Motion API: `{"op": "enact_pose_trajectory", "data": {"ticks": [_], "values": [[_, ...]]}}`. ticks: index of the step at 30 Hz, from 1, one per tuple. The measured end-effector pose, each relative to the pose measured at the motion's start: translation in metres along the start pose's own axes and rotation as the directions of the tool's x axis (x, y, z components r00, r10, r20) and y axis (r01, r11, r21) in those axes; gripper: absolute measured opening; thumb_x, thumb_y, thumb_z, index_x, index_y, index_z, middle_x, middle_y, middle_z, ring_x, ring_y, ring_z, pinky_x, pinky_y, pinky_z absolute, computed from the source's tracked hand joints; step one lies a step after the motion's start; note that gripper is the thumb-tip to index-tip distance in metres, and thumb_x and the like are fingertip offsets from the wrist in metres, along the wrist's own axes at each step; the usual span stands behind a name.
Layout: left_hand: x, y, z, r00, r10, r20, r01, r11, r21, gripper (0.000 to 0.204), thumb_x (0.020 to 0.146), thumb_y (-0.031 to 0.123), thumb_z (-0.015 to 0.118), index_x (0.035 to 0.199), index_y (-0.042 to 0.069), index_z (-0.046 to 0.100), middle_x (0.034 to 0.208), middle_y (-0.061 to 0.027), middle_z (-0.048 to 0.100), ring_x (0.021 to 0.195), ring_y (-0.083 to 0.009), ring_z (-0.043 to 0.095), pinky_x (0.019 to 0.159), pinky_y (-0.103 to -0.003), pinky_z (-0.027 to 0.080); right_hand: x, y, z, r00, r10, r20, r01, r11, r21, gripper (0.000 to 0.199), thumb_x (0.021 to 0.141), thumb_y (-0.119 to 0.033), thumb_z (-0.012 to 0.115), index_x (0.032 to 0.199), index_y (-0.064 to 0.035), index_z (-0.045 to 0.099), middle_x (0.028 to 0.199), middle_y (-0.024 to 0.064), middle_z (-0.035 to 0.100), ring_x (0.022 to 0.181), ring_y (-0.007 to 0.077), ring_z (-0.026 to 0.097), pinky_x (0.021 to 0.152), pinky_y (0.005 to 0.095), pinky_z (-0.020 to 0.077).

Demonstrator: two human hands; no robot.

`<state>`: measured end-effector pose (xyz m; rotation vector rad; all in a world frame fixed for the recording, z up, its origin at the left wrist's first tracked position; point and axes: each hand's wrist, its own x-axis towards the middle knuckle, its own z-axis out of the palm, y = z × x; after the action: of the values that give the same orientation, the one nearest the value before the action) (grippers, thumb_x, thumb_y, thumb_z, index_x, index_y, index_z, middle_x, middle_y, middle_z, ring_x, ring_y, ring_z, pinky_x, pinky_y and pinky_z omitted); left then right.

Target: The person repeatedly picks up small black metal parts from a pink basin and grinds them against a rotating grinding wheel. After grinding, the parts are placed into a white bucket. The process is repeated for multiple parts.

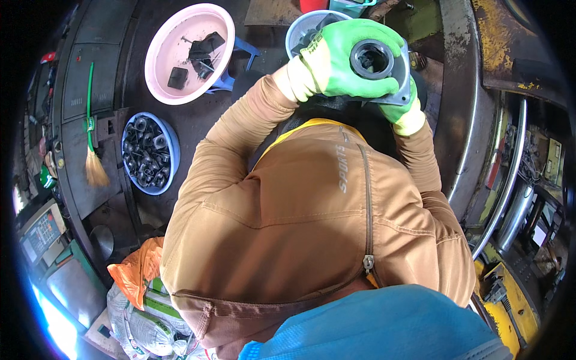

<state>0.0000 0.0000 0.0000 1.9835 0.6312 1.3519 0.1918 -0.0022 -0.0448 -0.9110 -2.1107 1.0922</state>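
Both hands wear green gloves with pale yellow cuffs and are raised in front of my chest. My left hand (pixel 345 57) is closed around a black flanged part (pixel 403 66), with fingers above and below its round collar. The part has a flat square flange with corner holes and a round opening in the middle. From beneath, my right hand (pixel 403 114) grips its lower side; most of those fingers are hidden behind the part. Just behind my left hand is a light blue-white basket (pixel 295 29) with dark pieces in it.
On a blue stool (pixel 225 81) stands a pink basin (pixel 157 60) holding several black pieces. A blue basin (pixel 174 144) full of black parts sits nearer me. A green-handled broom (pixel 90 126) leans at left. Sacks (pixel 144 327) and an orange bag (pixel 141 267) lie lower left; metal machinery (pixel 462 90) flanks my right.
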Motion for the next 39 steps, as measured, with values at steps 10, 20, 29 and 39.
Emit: {"op": "enact_pose_trajectory", "data": {"ticks": [10,20,29,39], "values": [[0.0,-0.014,-0.009,0.857,-0.147,0.493,0.274,0.942,-0.195,0.043,0.062,0.021,0.077,0.101,0.006,0.066,0.111,-0.0095,0.064,0.108,-0.0232,0.058,0.097,-0.038,0.042,-0.002,0.008,0.0,0.978,-0.159,0.133,0.147,0.985,0.095,0.071,0.065,-0.018,0.08,0.125,-0.0034,0.046,0.118,0.0114,0.057,0.107,0.0217,0.056,0.092,0.034,0.0456],[0.011,-0.033,-0.029,0.968,0.003,0.253,-0.078,0.955,0.287,0.071,0.06,0.03,0.08,0.123,0.009,0.055,0.136,-0.012,0.046,0.127,-0.03,0.041,0.104,-0.041,0.033,0.025,0.016,0.009,0.966,-0.161,-0.201,0.177,0.982,0.069,0.065,0.072,-0.016,0.076,0.127,-0.0032,0.045,0.12,0.0108,0.057,0.109,0.022,0.056,0.093,0.0335,0.0454],[-0.007,-0.019,0.022,0.976,0.02,-0.219,-0.013,0.999,0.034,0.044,0.062,0.009,0.08,0.101,0.003,0.061,0.105,-0.0122,0.065,0.097,-0.0228,0.063,0.082,-0.033,0.051,0.015,0.017,0.044,0.848,-0.117,-0.518,0.134,0.991,-0.005,0.04,0.083,-0.021,0.065,0.116,-0.0015,0.053,0.105,0.0096,0.061,0.096,0.0202,0.06,0.082,0.031,0.0489],[-0.003,-0.012,0.001,0.997,0.064,0.032,-0.063,0.998,-0.029,0.037,0.064,0.008,0.077,0.097,0.002,0.063,0.102,-0.0121,0.064,0.093,-0.0228,0.062,0.081,-0.033,0.05,0.01,-0.012,0.003,0.968,-0.238,-0.085,0.232,0.97,-0.072,0.051,0.069,-0.015,0.076,0.115,-0.0045,0.055,0.107,0.0111,0.063,0.099,0.0237,0.061,0.084,0.0328,0.0489]]}}
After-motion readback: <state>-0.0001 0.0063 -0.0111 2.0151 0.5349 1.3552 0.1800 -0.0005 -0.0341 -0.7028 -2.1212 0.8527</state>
